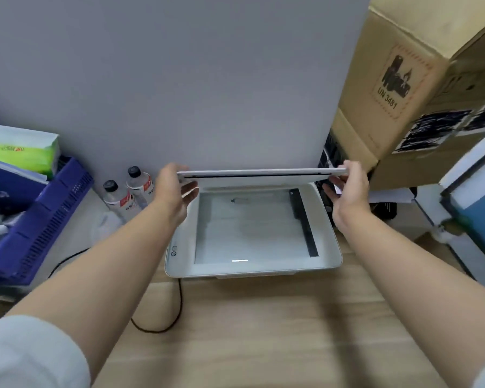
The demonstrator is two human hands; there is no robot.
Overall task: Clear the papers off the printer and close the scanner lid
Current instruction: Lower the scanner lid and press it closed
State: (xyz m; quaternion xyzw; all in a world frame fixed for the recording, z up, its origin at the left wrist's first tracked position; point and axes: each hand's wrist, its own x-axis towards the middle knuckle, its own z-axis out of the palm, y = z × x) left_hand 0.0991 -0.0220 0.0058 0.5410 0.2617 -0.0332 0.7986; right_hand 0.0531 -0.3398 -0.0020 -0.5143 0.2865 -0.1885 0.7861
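Observation:
A white printer (179, 264) sits on a wooden table against a grey wall. Its scanner lid (263, 175) is raised, tilted up from the back hinge, and I see it nearly edge-on. The scanner glass (249, 231) below is bare, with no paper on it. My left hand (174, 191) grips the lid's left end. My right hand (347, 191) grips its right end. No loose papers show on the printer.
Two small bottles with black caps (123, 191) stand left of the printer. A blue plastic tray (39, 219) holds folders and a green pack at far left. A black cable (177, 303) loops over the table. Cardboard boxes (398, 93) stack at the right.

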